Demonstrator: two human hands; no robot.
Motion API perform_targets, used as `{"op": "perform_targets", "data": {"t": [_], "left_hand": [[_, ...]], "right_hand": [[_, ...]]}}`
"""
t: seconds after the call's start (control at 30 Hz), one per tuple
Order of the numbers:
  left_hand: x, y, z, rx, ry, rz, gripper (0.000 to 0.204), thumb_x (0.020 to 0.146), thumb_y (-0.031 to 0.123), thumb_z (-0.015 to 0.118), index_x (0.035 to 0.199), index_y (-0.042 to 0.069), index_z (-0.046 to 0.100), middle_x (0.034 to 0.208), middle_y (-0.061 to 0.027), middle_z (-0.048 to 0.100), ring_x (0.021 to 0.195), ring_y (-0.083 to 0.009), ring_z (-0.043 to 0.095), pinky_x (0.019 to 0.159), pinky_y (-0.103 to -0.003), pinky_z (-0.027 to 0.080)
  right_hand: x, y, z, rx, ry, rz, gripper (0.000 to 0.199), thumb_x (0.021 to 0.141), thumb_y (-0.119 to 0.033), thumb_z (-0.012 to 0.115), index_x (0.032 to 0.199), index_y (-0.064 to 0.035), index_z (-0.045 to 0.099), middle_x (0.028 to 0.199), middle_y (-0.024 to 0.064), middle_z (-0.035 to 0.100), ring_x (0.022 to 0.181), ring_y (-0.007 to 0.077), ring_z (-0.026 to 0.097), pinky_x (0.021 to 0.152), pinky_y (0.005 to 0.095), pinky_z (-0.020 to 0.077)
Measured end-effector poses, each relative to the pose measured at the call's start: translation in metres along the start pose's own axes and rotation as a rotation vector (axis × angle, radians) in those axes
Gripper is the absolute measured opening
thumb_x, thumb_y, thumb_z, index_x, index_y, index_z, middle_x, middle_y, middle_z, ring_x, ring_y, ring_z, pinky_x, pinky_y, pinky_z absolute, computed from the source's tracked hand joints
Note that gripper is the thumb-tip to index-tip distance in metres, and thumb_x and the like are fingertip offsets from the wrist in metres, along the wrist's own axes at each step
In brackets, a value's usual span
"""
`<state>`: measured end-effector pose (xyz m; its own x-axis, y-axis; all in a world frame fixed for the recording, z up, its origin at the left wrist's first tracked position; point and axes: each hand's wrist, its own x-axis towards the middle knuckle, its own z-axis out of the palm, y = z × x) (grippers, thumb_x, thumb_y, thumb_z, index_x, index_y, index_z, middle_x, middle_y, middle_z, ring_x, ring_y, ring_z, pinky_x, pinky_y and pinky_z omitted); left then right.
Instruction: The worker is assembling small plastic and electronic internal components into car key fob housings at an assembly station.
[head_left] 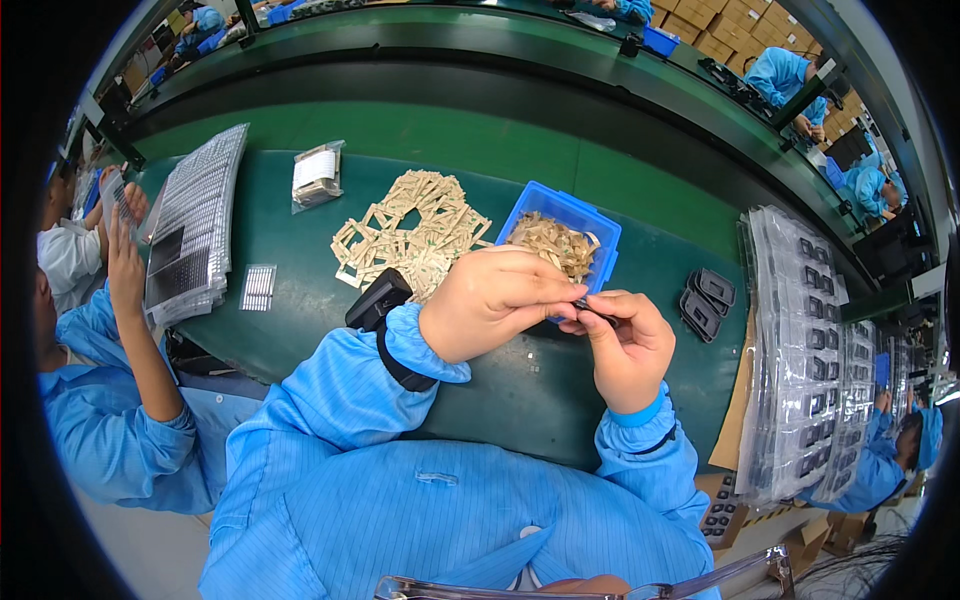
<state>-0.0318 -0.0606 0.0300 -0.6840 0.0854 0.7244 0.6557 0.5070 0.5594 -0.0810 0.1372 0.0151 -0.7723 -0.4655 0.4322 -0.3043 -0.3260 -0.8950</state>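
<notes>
My left hand (497,297) and my right hand (632,348) meet above the table's middle. Their fingertips pinch a small black part (588,309) between them, most of it hidden by the fingers. Just beyond, a blue bin (607,228) holds a heap of thin tan strips (561,244). A loose pile of flat beige frame-shaped pieces (432,222) lies past my left hand and partly behind it. To the right of my right hand, several black plastic frames (707,303) lie on the green table (480,375).
Stacked clear trays with black parts (800,350) fill the right side. At the left lie another tray stack (195,225), a small sheet of silvery strips (258,288) and a bagged packet (317,176). A co-worker (130,400) sits close on my left.
</notes>
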Motion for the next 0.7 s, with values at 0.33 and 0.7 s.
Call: {"op": "perform_targets", "data": {"t": [0.33, 0.7], "left_hand": [[-0.002, 0.0, 0.002, -0.006, 0.003, 0.023, 0.028, 0.08, 0.003, 0.08, 0.107, 0.008, 0.078, 0.093, -0.009, 0.075, 0.082, -0.0239, 0.072, 0.069, -0.034, 0.056], [0.001, 0.01, 0.007, 0.066, -0.078, -0.185, 0.024, 0.085, 0.013, 0.079, 0.107, 0.003, 0.076, 0.085, -0.0099, 0.073, 0.075, -0.0273, 0.07, 0.068, -0.035, 0.055]], "right_hand": [[-0.003, -0.003, 0.003, -0.022, 0.051, 0.042, 0.011, 0.093, 0.01, 0.065, 0.104, 0.0074, 0.067, 0.099, 0.0156, 0.07, 0.087, 0.0202, 0.073, 0.075, 0.0317, 0.0643], [0.005, -0.011, -0.006, 0.17, 0.093, 0.38, 0.028, 0.108, -0.021, 0.05, 0.112, 0.0026, 0.064, 0.089, 0.0129, 0.07, 0.06, 0.0155, 0.067, 0.05, 0.0225, 0.0546]]}}
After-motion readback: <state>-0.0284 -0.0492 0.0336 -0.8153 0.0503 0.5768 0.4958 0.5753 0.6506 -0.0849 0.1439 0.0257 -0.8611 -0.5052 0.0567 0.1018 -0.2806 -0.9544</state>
